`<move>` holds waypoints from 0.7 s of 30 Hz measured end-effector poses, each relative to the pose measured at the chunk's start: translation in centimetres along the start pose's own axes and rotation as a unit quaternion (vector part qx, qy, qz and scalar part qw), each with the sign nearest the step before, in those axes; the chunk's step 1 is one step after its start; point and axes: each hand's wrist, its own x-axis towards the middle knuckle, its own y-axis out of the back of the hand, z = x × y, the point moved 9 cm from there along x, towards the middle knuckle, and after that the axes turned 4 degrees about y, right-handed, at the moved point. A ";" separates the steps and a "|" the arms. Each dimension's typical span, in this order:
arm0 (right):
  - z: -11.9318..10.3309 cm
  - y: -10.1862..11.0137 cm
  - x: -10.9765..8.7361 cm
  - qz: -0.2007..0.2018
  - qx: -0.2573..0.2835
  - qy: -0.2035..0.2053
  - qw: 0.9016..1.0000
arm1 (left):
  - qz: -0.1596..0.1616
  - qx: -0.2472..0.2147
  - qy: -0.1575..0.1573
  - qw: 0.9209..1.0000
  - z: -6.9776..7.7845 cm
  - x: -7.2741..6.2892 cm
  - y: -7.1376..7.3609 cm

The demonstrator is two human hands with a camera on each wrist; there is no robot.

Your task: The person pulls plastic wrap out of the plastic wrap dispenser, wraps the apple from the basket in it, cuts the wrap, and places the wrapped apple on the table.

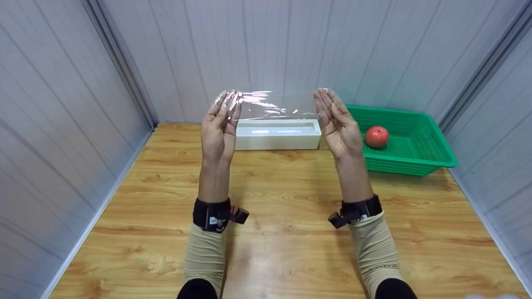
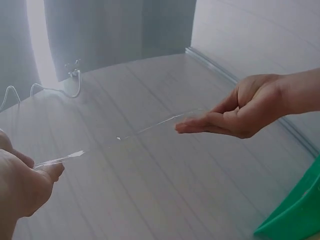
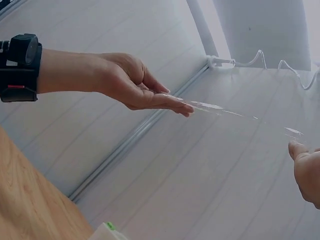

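Note:
A clear sheet of cling film (image 1: 270, 106) is stretched in the air between both hands, catching bright glints. My left hand (image 1: 218, 135) pinches one end between thumb and fairly straight fingers, palm toward me. The opposite end is pinched by my right hand (image 1: 343, 131), its thumb laid against the fingers. From the left wrist view, the film (image 2: 120, 138) appears nearly edge-on as a thin line running to the right hand (image 2: 247, 107). In the right wrist view the left hand (image 3: 132, 85) holds the film from below and above.
Behind the hands, a long white cling film box (image 1: 278, 142) stands by the back wall. At the right, a green plastic basket (image 1: 399, 168) holds a red tomato (image 1: 377, 136). Panelled walls (image 1: 270, 45) enclose the wooden table (image 1: 274, 199) on the sides and back.

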 end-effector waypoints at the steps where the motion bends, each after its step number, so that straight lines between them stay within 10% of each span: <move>1: 0.1 -0.3 0.0 -0.004 0.001 0.000 1.000 | 0.002 -0.003 -0.003 1.000 0.1 0.0 -0.1; 21: -0.8 -3.0 -1.1 -0.036 0.038 0.030 0.998 | -0.029 -0.048 -0.019 0.998 1.4 -0.8 -2.8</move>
